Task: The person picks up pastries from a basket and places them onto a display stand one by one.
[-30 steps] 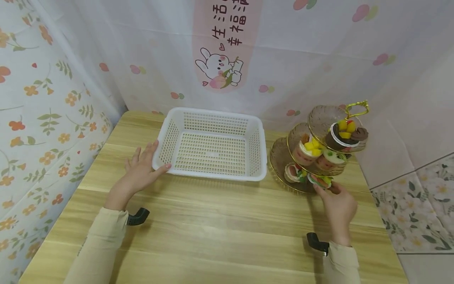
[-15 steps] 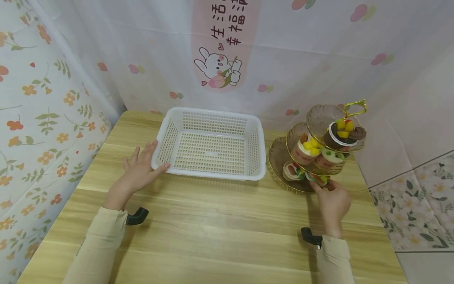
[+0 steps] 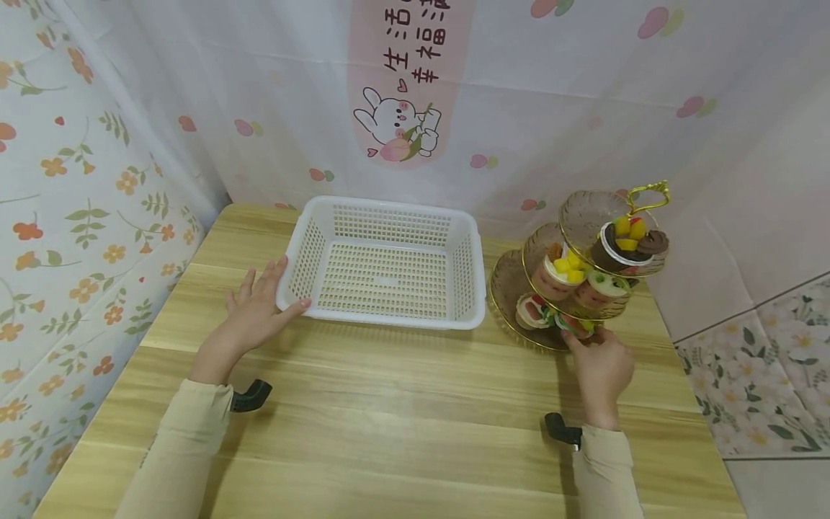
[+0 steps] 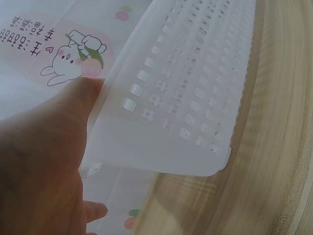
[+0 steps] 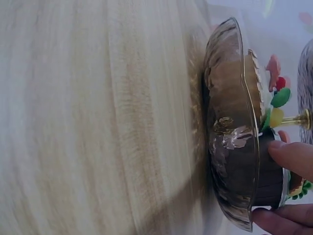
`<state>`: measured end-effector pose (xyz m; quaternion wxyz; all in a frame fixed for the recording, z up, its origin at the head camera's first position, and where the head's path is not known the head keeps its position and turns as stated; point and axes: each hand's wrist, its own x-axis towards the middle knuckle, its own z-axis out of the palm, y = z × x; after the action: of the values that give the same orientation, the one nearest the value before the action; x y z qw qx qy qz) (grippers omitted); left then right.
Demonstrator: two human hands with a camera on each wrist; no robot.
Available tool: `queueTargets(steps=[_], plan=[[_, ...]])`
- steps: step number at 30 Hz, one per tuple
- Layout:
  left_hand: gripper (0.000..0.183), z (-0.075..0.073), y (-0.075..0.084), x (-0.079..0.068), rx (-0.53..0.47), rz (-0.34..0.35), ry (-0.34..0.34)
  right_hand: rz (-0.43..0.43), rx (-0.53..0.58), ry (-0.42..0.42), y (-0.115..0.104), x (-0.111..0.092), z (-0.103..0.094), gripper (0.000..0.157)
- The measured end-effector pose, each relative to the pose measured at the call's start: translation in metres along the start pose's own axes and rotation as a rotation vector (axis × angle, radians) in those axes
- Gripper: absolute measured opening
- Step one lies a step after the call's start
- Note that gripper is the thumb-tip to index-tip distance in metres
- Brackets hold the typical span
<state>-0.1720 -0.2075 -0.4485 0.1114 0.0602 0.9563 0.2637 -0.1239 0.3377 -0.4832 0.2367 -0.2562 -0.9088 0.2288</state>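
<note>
On the right stands a three-tier glass cake stand (image 3: 509, 290) with gold rims. My right hand (image 3: 603, 369) reaches to its bottom tier and pinches a toy cupcake (image 3: 575, 326) with a colourful topping. In the right wrist view, the thumb (image 5: 293, 157) presses one side of the cupcake's dark cup (image 5: 270, 174), with fingers on the opposite side. A second toy cupcake (image 3: 533, 311) sits beside it on that tier. At the left, my left hand (image 3: 255, 311) has its fingers spread, touching the left corner of a white plastic basket (image 3: 382, 318); nothing lies inside the basket.
Two toy dessert cups (image 3: 555, 280) sit on the middle tier, and a chocolate one (image 3: 625, 246) on the top tier under a gold handle (image 3: 648, 193). All stands on a wooden table (image 3: 402, 418). A printed curtain (image 3: 272, 86) hangs behind the basket.
My right hand has shifted a little left and inward, bringing the cupcake closer to its neighbour on the bottom tier. The left hand and basket have stayed in place.
</note>
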Motion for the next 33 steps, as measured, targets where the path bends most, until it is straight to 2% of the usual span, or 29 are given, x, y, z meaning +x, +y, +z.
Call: queueTargets(steps=[9, 14, 20, 27, 30, 33], plan=[[0.096, 0.001, 0.0, -0.003, 0.0, -0.001, 0.007, -0.033, 0.063, -0.01, 0.0, -0.003, 0.0, 0.037], [0.096, 0.0, 0.0, -0.004, 0.002, -0.008, 0.011, -0.046, 0.132, 0.037, 0.001, -0.004, 0.004, 0.03], [0.096, -0.001, -0.001, -0.006, 0.003, -0.007, 0.02, 0.056, 0.209, 0.107, 0.0, -0.005, 0.014, 0.029], [0.096, -0.001, -0.002, -0.007, 0.002, -0.01, 0.019, 0.138, 0.227, 0.121, -0.002, -0.004, 0.023, 0.028], [0.096, 0.0, -0.003, -0.006, -0.008, -0.006, 0.013, 0.146, 0.242, 0.128, -0.001, -0.004, 0.021, 0.028], [0.096, 0.001, -0.003, -0.003, -0.018, 0.009, 0.016, 0.149, 0.249, 0.122, -0.001, -0.009, 0.01, 0.028]])
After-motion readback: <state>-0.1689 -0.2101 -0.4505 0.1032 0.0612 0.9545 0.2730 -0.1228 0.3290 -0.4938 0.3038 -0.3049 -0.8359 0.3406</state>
